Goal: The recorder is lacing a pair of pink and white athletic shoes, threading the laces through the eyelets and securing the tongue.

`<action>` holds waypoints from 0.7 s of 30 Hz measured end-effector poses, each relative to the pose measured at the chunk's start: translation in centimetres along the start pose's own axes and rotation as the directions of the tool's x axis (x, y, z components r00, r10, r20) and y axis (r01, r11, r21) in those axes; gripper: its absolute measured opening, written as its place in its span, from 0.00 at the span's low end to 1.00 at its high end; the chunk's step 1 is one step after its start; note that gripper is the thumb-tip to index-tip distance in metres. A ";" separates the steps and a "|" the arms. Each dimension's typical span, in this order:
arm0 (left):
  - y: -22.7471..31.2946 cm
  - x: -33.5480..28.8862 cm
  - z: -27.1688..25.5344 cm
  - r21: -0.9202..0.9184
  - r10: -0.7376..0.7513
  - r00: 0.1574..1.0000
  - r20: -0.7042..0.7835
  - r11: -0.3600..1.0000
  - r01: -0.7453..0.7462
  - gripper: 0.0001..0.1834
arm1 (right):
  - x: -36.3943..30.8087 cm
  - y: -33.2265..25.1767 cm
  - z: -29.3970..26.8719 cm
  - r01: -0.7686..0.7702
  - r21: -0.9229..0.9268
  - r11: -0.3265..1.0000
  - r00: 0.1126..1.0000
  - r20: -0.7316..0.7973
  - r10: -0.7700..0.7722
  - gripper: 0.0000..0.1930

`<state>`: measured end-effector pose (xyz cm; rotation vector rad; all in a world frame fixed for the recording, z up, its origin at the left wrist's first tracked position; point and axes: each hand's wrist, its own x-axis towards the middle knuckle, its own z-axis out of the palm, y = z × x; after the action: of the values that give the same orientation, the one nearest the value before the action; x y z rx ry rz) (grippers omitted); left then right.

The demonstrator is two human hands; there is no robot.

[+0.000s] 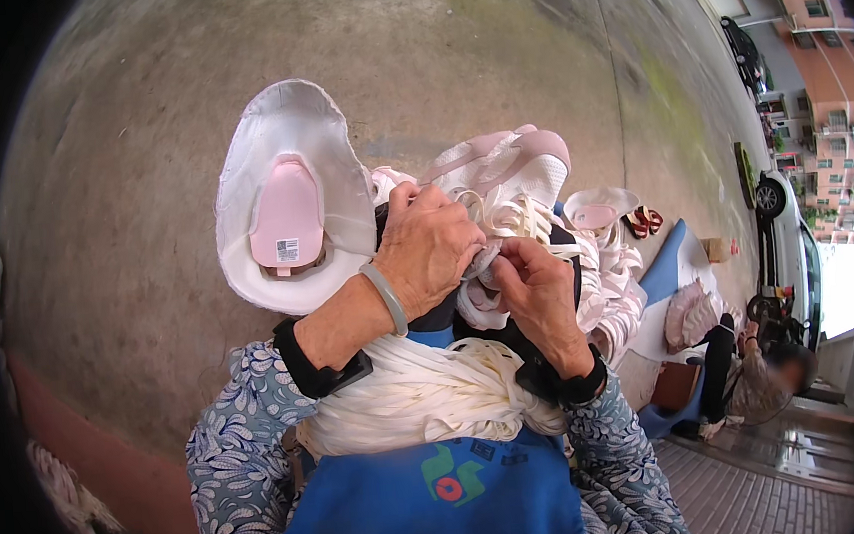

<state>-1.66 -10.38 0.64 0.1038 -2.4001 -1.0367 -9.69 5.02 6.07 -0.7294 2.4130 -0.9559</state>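
My left hand (425,247), with a pale bangle on its wrist, is closed in a pinch on the edge of a pale pink-and-white shoe upper (484,303). From the other side, my right hand (541,293) pinches the same upper with thumb and forefinger. My fingers hide much of that edge. Cream shoelaces (508,213) hang just beyond my hands, and a thick bundle of cream laces (417,393) lies across my lap. Left of my left hand is a large white upper (242,206) with a pink tongue (286,223) and a label on it.
Another pink-and-white upper (529,164) lies beyond my hands. Stacked uppers (615,292) with laces are at my right. A seated person (757,382) works farther right near a blue-and-white sheet (672,263). A parked white car (792,248) stands behind.
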 end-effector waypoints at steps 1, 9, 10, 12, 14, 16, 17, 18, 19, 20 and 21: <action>0.1 0.0 -0.2 0.079 0.034 0.999 0.008 0.996 -0.034 0.02 | 0.0 -0.1 0.1 -0.003 0.013 1.000 1.000 0.009 0.003 0.06; 0.7 0.6 -0.5 0.255 0.146 0.988 0.042 0.955 -0.152 0.06 | 0.7 0.3 0.4 0.147 0.032 0.989 0.989 0.001 -0.147 0.06; 0.6 0.6 -0.5 0.241 0.133 0.991 0.028 0.961 -0.136 0.05 | 0.9 0.5 0.4 0.162 0.018 0.987 0.987 0.006 -0.162 0.07; 0.2 0.7 -0.5 0.228 0.120 0.993 0.023 0.966 -0.122 0.05 | 1.5 0.7 0.1 0.166 0.030 0.986 0.986 0.016 -0.167 0.07; -0.6 1.0 -0.6 -0.006 0.017 0.999 0.038 1.000 -0.016 0.04 | 1.6 0.5 0.0 0.148 0.047 0.988 0.988 0.039 -0.149 0.08; -0.9 1.2 -0.5 -0.086 -0.055 0.998 0.041 0.995 0.059 0.05 | 1.7 0.2 -0.2 0.167 0.042 0.985 0.984 0.060 -0.169 0.08; -1.0 1.2 -0.5 -0.170 -0.123 0.991 0.043 0.977 0.128 0.05 | 1.9 0.2 -0.2 0.190 0.032 0.981 0.978 0.077 -0.192 0.08; -1.1 1.4 -0.5 -0.168 -0.125 0.991 0.048 0.977 0.131 0.05 | 2.2 0.5 -0.2 0.213 0.002 0.977 0.974 0.075 -0.213 0.09; -1.2 1.5 -0.5 -0.183 -0.099 0.993 0.065 0.977 0.110 0.05 | 2.2 0.7 -0.2 0.210 0.006 0.978 0.975 0.077 -0.210 0.09; -1.1 1.5 -0.5 -0.199 -0.073 0.994 0.082 0.976 0.088 0.05 | 2.2 0.8 -0.3 0.196 0.025 0.980 0.978 0.066 -0.197 0.09; -1.0 1.4 -0.5 -0.197 -0.077 0.993 0.087 0.976 0.093 0.05 | 2.1 0.9 -0.2 0.181 0.044 0.982 0.981 0.056 -0.184 0.09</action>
<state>-2.76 -11.83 0.88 0.0968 -2.3624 -1.3403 -11.73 4.37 5.12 -0.9645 2.2996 -1.0334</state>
